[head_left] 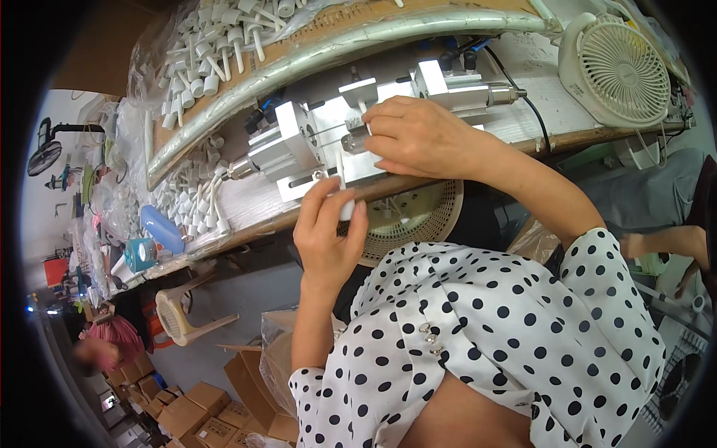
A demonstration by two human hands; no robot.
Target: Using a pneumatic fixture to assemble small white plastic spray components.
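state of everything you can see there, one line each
Left hand: grip shut on a white part
Right hand: fingers curled at the jig, hold partly hidden
Jig: on the bench, running or idle unclear
Loose parts: heaped
Fan: standing, on or off unclear
Basket: white pieces inside
Carton: open, flaps up

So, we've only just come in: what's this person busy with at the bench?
A person in a spotted top is working with both hands at a metal fixture on the bench. The left hand holds a small white stemmed part near the fixture's front edge. The right hand is at the middle of the fixture; its fingers partly hide what they touch. More white parts lie piled to the left, a beige basket sits below the bench edge, and a fan stands right.
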